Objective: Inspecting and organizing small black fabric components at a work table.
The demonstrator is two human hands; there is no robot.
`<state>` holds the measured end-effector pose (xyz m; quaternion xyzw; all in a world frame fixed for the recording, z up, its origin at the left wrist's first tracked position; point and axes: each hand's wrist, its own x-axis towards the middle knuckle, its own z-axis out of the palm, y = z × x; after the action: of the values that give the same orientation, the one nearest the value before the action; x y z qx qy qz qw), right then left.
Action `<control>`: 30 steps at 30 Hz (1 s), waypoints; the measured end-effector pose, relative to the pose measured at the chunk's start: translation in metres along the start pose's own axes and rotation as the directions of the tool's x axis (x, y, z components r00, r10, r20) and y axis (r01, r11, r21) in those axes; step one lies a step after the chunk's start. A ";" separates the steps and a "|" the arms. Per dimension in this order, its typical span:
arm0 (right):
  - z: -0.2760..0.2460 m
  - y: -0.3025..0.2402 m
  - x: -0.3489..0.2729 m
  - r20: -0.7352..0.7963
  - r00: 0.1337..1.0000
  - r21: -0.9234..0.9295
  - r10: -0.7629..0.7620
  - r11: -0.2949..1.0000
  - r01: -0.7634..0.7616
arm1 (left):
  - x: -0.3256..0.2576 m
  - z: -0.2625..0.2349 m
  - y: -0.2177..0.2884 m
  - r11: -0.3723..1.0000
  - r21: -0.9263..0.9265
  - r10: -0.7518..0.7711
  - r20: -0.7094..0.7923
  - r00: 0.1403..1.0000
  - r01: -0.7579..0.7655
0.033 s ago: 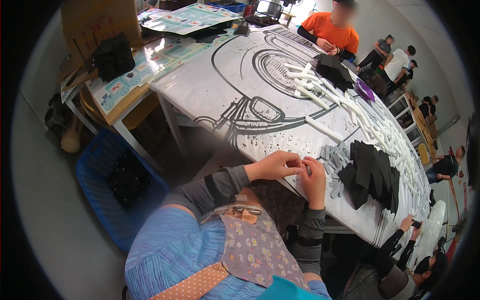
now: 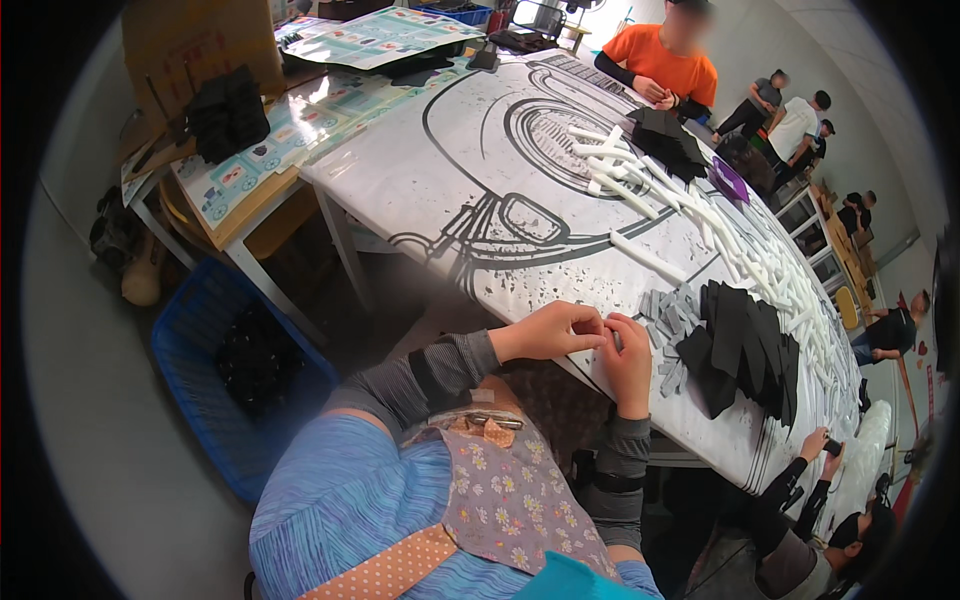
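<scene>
Head view — right hand (image 2: 630, 368) pinches a small grey bit (image 2: 616, 340); left hand's (image 2: 555, 331) fingers narrow, can't tell on what — grey pieces (image 2: 681, 320) heaped near, probably for reach.

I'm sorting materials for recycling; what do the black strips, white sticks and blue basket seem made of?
Black strips: perhaps matte foam sheet or felt, being flat and dull. White sticks: possibly matte foam, being chunky and smooth; plastic isn't ruled out. Blue basket: probably smooth plastic, evenly coloured with a stiff rim.
</scene>
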<state>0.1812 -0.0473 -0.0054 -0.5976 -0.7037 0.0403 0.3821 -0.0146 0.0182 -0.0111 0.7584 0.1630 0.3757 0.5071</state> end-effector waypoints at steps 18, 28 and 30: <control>0.000 0.004 -0.001 0.019 1.000 0.001 -0.009 1.000 0.009 | 0.000 0.000 0.002 1.000 0.009 -0.021 0.004 1.000 0.021; 0.000 0.002 0.000 0.028 1.000 0.008 0.006 1.000 -0.006 | 0.000 0.000 0.001 1.000 -0.004 -0.009 -0.010 1.000 0.009; 0.000 0.002 0.000 0.024 1.000 0.009 0.004 1.000 -0.005 | 0.000 0.000 0.000 1.000 0.002 -0.003 -0.009 1.000 0.003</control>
<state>0.1831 -0.0470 -0.0066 -0.5968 -0.7068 0.0517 0.3762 -0.0143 0.0180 -0.0113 0.7570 0.1666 0.3780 0.5063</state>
